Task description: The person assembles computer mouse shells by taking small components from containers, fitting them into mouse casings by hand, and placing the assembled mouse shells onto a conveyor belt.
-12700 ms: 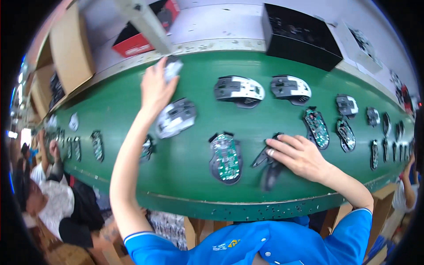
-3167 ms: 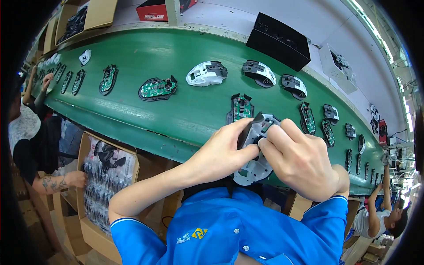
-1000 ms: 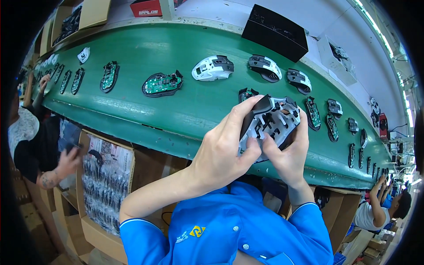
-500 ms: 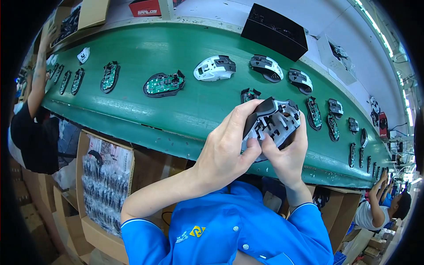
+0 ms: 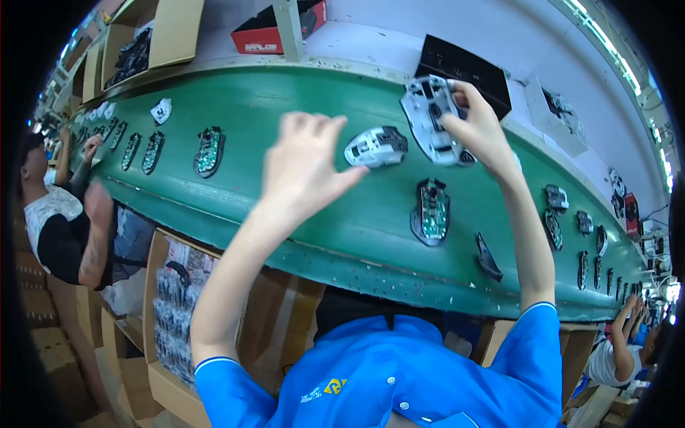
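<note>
My right hand (image 5: 479, 128) grips a white and black mouse top shell (image 5: 422, 118) by its right side, hollow inside showing, above the far part of the green belt. My left hand (image 5: 303, 160), slightly blurred, hovers over the belt with fingers spread and holds nothing. Just right of it lies a white mouse shell (image 5: 367, 148) with a black end. Below the held shell sits a mouse base with a green circuit board (image 5: 434, 210). A curved black plastic piece (image 5: 487, 258) lies by the near edge.
Further mouse bases (image 5: 209, 151) lie along the green belt (image 5: 321, 235) on both sides. Behind it stand a black box (image 5: 467, 71) and a red box (image 5: 260, 41). A carton of wrapped parts (image 5: 175, 314) is below left. Co-workers (image 5: 68, 221) sit along the line.
My hands have parted: the left has let go and moved left, the right has moved away from me with a shell. A curved black piece now shows on the belt. The view has shifted.
</note>
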`<state>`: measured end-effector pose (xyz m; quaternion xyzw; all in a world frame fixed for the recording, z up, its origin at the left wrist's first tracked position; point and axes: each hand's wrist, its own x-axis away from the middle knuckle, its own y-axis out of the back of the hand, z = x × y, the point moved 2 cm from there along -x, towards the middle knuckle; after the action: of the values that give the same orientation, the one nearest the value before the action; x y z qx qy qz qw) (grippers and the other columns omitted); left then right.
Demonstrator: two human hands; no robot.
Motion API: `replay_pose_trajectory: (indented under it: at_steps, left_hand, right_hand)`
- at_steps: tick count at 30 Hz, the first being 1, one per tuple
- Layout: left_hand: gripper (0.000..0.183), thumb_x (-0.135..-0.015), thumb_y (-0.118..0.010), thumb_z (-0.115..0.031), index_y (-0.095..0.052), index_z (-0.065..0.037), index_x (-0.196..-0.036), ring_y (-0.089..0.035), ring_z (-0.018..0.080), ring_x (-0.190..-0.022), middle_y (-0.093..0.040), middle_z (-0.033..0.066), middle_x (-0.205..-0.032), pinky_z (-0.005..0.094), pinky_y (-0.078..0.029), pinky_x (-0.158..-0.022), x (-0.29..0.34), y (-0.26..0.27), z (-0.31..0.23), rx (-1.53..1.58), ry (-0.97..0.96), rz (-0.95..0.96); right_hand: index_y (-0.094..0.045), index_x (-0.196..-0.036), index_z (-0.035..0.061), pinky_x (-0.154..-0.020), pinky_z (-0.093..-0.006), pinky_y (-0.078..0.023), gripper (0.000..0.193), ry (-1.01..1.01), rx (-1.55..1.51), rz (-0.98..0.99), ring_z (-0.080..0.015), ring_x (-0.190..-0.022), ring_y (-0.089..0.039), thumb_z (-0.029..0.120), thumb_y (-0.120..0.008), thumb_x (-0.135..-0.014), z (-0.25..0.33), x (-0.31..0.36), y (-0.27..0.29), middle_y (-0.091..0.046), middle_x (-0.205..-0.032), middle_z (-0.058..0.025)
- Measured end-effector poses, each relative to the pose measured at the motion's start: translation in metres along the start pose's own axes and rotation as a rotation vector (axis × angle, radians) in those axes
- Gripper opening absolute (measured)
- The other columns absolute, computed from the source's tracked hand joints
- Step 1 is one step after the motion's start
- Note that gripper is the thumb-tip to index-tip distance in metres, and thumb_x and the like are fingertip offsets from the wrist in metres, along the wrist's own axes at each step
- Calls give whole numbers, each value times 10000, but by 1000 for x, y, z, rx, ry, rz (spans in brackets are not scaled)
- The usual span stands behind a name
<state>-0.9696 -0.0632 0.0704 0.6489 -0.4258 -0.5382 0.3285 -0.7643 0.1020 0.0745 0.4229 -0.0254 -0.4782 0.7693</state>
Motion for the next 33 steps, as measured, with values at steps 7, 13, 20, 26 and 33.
replay_pose_trajectory:
  at_steps: [7,13,20,26,33]
  left_hand:
    - [657,-551,-798,-349,-578,10,-1055,-508,285,-1022,-610,137,-967,404,-427,-793,-36,-117,4,85,65,218]
    - [594,-519,-798,-276,-569,-9,-997,-523,289,-1005,-596,145,-966,398,-412,-852,-4,-49,-10,353,-142,64]
    - [795,-622,-806,-164,-374,5,-1268,-561,180,-1014,-518,140,-1174,326,-508,-840,56,19,30,1469,559,262]
    - [742,-784,-666,-364,-308,-28,-1341,-522,143,-814,-499,174,-1212,228,-484,-454,78,10,28,1949,680,227]
    - [643,-843,-634,-312,-310,-76,-1345,-339,56,-614,-432,44,-1012,159,-293,-432,107,15,22,2178,836,325]
  right_hand:
    - [-487,-1084,84,-611,-435,-522,393,294,579,21,-331,-817,-625,104,-602,-709,-27,-75,-102,-527,-968,-138]
    - [-525,-1113,99,-462,-233,-494,324,773,872,-103,-155,-816,-550,163,-554,-796,-21,-94,-165,-508,-916,-44]
    - [-489,-1216,90,-542,-296,-523,592,746,718,143,-207,-914,-513,236,-677,-673,5,-64,-173,-501,-1022,-62]
    - [-427,-1284,113,-824,-403,-510,590,297,344,147,-297,-1081,-526,310,-670,-784,34,-13,-42,-485,-1203,-133]
    - [-541,-1131,53,-753,-399,-491,523,-147,508,521,-288,-988,-535,303,-736,-715,-18,191,77,-539,-1049,-110]
